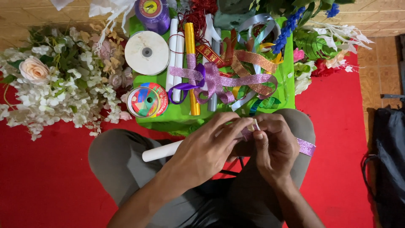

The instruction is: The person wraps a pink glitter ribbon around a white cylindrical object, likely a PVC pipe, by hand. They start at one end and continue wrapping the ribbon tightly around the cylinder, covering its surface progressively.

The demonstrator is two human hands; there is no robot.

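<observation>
Here both hands meet over the lap: the left hand [211,145] and right hand [274,145] pinch a glittery pink ribbon [305,146], fingers closed narrowly on a small fold, its free end trailing over the right knee. The folding looks barely begun; no bow is shaped yet. On the green tray [287,86] lie two ribbon spools, one white [147,52], one multicoloured [147,101].

Both forearms reach in from the near edge and meet over the lap. The left hand [211,145] curls inward, fingers bent in a pinch. The right hand [274,143] faces it, fingertips touching, thumb pressed down.
</observation>
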